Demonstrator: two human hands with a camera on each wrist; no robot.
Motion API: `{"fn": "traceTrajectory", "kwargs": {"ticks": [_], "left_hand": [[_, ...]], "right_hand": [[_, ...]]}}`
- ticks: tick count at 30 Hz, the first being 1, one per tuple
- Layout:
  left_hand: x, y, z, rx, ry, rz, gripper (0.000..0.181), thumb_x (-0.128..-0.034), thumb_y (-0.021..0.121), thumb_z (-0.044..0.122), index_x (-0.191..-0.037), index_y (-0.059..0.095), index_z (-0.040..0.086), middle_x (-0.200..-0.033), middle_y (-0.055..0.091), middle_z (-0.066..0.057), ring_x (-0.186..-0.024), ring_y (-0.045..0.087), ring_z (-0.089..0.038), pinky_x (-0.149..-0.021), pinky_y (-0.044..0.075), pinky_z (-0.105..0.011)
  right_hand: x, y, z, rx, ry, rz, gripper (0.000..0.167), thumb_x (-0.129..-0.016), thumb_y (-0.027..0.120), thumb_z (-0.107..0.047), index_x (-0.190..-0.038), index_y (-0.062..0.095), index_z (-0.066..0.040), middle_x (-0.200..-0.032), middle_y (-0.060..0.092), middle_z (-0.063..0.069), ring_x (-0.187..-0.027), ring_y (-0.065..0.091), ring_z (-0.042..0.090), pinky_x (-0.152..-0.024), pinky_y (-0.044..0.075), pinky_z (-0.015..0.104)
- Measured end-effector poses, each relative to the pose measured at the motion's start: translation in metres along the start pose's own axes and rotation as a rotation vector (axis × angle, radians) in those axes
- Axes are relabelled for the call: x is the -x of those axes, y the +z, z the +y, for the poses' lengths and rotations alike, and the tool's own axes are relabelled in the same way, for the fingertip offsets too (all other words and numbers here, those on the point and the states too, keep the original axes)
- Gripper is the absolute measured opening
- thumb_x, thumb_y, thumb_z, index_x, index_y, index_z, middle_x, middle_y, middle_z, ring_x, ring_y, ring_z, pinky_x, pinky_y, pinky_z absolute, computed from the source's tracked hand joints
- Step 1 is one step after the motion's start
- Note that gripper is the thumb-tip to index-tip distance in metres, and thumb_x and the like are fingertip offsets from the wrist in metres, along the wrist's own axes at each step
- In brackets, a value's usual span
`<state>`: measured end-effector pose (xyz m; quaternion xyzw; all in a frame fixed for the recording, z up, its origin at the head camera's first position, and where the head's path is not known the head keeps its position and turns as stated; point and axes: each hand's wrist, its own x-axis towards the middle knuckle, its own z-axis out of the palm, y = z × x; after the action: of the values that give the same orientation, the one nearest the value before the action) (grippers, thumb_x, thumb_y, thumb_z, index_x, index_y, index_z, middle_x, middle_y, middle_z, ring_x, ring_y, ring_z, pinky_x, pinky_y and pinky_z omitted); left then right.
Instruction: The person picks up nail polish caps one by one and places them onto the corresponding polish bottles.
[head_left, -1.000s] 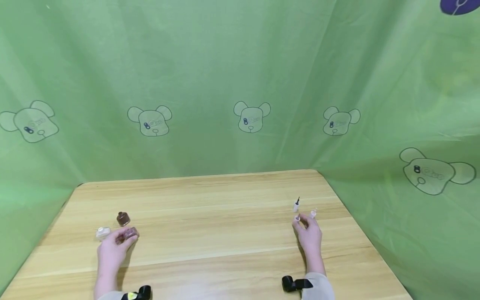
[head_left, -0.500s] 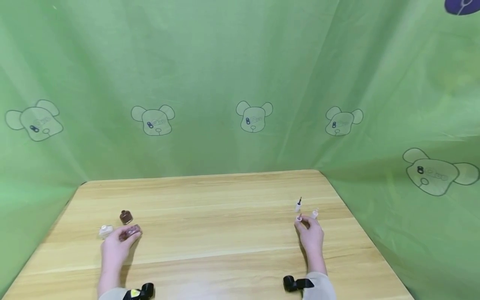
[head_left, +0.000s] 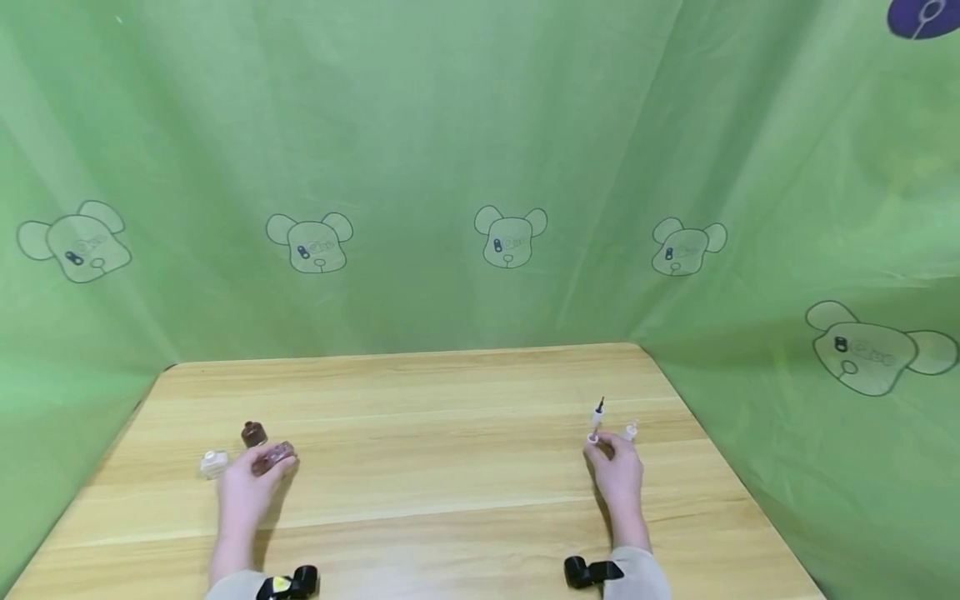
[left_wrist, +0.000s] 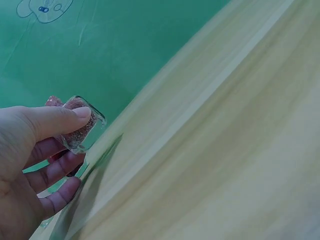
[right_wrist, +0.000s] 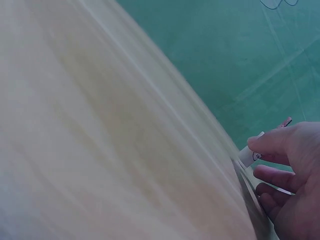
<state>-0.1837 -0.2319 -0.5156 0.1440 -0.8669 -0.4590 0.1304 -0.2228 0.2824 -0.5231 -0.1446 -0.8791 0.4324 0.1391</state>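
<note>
My left hand (head_left: pixel 247 487) pinches an open bottle of glittery pink nail polish (left_wrist: pixel 77 125) between thumb and fingers, tilted over the table. A dark brown nail polish bottle (head_left: pixel 253 433) stands just beyond that hand, and a whitish one (head_left: pixel 213 464) is to its left; neither has a cap on. On the right, my right hand (head_left: pixel 618 479) pinches a white brush cap (right_wrist: pixel 248 157) whose pinkish brush (right_wrist: pixel 285 122) points away from the tabletop. Close beyond it stands a white cap with a dark brush (head_left: pixel 597 415). Another white cap with a pale brush (head_left: pixel 631 431) is beside the fingers.
The wooden table (head_left: pixel 420 467) stretches between the two hands. A green curtain (head_left: pixel 420 167) with bear-head outlines hangs behind the table and along its sides. Each wrist wears a black camera mount (head_left: pixel 592 572).
The left hand has moved right and slightly away from me, carrying the pink bottle clear of the whitish one. My right hand stays nearly in place, still pinching its cap.
</note>
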Motion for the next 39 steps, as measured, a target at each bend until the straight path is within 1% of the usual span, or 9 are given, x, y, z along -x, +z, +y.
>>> {"fn": "traceTrajectory", "kwargs": {"ticks": [5,12,19,23,29,35,39], "left_hand": [[0.001,0.005,0.007,0.022,0.007,-0.046,0.042,-0.0888,0.071,0.017,-0.122,0.058,-0.006,-0.123,0.060,-0.032,-0.111,0.061,-0.045,-0.098,0.049,-0.053],[0.000,0.019,0.015,0.026,0.041,-0.044,0.039,-0.0875,0.072,0.017,-0.119,0.062,-0.002,-0.118,0.066,-0.027,-0.106,0.066,-0.040,-0.096,0.052,-0.050],[0.002,0.032,0.026,0.041,0.063,-0.096,0.039,-0.0872,0.072,0.017,-0.119,0.061,-0.002,-0.118,0.065,-0.027,-0.106,0.064,-0.039,-0.096,0.053,-0.050],[0.003,0.040,0.032,0.047,0.082,-0.107,0.038,-0.0858,0.073,0.017,-0.117,0.063,-0.002,-0.117,0.066,-0.025,-0.105,0.065,-0.037,-0.095,0.053,-0.050],[0.003,0.052,0.039,0.061,0.127,-0.106,0.035,-0.0834,0.076,0.015,-0.112,0.065,-0.002,-0.113,0.067,-0.023,-0.102,0.065,-0.034,-0.091,0.056,-0.045],[0.005,0.066,0.044,0.086,0.167,-0.106,0.032,-0.0815,0.077,0.013,-0.109,0.068,0.000,-0.109,0.068,-0.019,-0.100,0.066,-0.031,-0.085,0.059,-0.036],[0.006,0.077,0.054,0.109,0.186,-0.118,0.032,-0.0803,0.078,0.012,-0.108,0.068,0.001,-0.107,0.069,-0.017,-0.098,0.066,-0.028,-0.083,0.060,-0.032]], "right_hand": [[0.001,0.004,-0.004,-0.002,-0.030,0.005,0.034,-0.089,0.067,-0.014,-0.117,0.062,0.004,-0.129,0.057,0.028,-0.122,0.052,0.044,-0.108,0.039,0.057],[0.001,0.010,-0.008,-0.015,-0.058,-0.026,0.032,-0.088,0.068,-0.012,-0.115,0.063,0.005,-0.130,0.057,0.027,-0.122,0.053,0.042,-0.108,0.041,0.054],[0.004,0.019,-0.015,-0.016,-0.092,-0.051,0.030,-0.088,0.068,-0.010,-0.113,0.063,0.006,-0.124,0.058,0.028,-0.117,0.057,0.043,-0.104,0.046,0.053],[0.006,0.025,-0.019,-0.025,-0.104,-0.076,0.029,-0.088,0.068,-0.010,-0.113,0.064,0.005,-0.124,0.058,0.026,-0.117,0.057,0.042,-0.103,0.048,0.051],[0.011,0.033,-0.028,-0.030,-0.126,-0.101,0.029,-0.088,0.069,-0.009,-0.113,0.064,0.004,-0.122,0.060,0.024,-0.116,0.059,0.040,-0.103,0.049,0.050],[0.014,0.041,-0.035,-0.035,-0.157,-0.126,0.025,-0.087,0.071,-0.009,-0.109,0.066,0.002,-0.122,0.061,0.022,-0.115,0.059,0.038,-0.099,0.052,0.046],[0.015,0.044,-0.038,-0.026,-0.168,-0.146,0.025,-0.088,0.070,-0.009,-0.110,0.066,0.002,-0.123,0.060,0.022,-0.115,0.059,0.038,-0.099,0.052,0.046]]}}
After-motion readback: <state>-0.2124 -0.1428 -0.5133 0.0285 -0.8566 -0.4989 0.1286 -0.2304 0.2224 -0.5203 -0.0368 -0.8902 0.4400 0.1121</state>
